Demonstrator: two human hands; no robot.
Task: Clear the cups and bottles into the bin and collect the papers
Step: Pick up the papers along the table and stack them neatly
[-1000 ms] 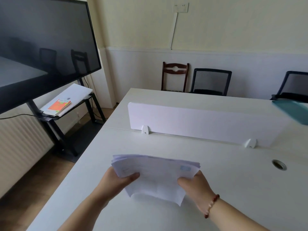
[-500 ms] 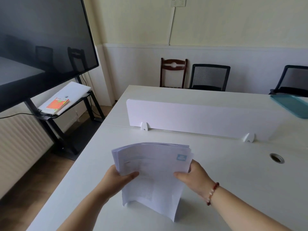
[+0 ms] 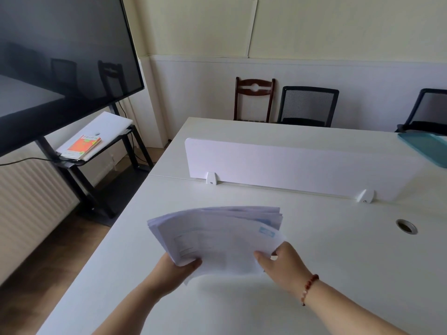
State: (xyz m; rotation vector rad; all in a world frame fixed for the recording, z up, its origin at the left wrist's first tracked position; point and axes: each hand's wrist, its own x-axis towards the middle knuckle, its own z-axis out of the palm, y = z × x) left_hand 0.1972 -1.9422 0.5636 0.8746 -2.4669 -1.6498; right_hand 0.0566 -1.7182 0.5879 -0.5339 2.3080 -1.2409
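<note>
Squaring up the gathered papers (image 3: 217,240) above the white desk (image 3: 338,262)

Both hands grip the sheaf, left hand (image 3: 173,268) pinching its near left corner, right hand (image 3: 281,263) closed on its near right edge; a moment earlier the sheets hung almost upright, now they lie flatter and fanned, top edges uneven. No cups or bottles show on the desk, so collecting looks nearly done, only tidying the stack remains
</note>
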